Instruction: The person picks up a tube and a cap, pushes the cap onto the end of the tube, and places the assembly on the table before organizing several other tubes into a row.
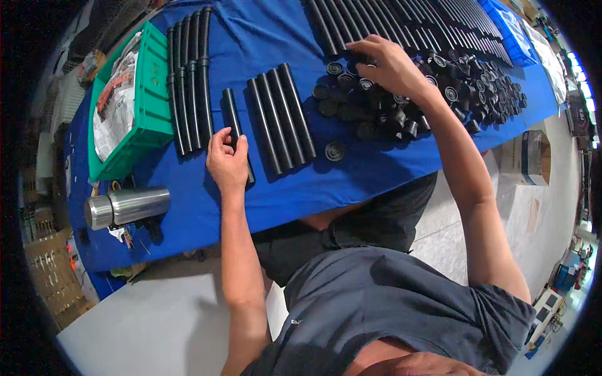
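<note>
L hand (227,160) gripped short black tube (237,133) near table's front edge, fingers curled round it. R hand (390,62) half-open over cap pile (401,100), mid-table; grip unclear. Best: pinch one cap only, keep tube steady.
</note>
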The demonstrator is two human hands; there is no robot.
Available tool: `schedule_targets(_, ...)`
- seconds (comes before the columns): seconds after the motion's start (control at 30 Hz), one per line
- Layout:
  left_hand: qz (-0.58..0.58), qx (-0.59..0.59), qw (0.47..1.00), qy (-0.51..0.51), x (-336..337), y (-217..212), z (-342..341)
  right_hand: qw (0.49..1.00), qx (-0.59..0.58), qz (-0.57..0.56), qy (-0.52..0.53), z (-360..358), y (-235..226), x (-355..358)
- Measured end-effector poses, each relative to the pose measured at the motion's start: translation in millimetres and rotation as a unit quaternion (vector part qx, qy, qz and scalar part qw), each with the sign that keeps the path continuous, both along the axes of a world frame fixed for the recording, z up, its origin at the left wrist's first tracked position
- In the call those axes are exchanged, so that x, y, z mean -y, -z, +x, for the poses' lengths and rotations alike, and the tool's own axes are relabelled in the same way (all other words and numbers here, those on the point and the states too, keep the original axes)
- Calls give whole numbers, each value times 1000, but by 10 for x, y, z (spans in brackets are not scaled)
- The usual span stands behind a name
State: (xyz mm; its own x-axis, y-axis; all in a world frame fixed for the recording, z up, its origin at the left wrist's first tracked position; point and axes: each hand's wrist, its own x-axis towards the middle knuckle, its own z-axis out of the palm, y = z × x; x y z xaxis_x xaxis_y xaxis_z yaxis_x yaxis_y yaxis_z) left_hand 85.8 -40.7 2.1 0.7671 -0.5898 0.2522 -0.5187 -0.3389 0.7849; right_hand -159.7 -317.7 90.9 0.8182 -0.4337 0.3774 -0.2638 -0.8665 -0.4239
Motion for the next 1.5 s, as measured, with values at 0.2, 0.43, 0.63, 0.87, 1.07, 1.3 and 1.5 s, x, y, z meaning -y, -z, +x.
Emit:
schedule_targets(0.2,7,13,1000,-3,-4,-47,-25,992,-113,-61,-9,93,89,-53)
schedule_targets(0.43,0,15,1000,0,-6,-7,3,990,-98,-95,-36,152,129,-88)
schedule_targets(0.63,1,7,1000,3,10,1,3,996,-52,-70,17,45,-143,340)
schedule_targets(0.87,-5,15,1000,4,-9,-7,-2,965,-219,-125,-69,97,24,593)
schedule_targets(1.07,-3,10,1000,3,6,-38,-28,935,-320,-146,-51,119,121,663)
schedule_targets(1.3,-7,16,1000,3,-12,-27,-14,960,-248,-112,-67,4,121,702)
schedule_targets(1.5,-7,19,1000,3,-10,-16,-10,980,-153,-102,-71,-68,218,690)
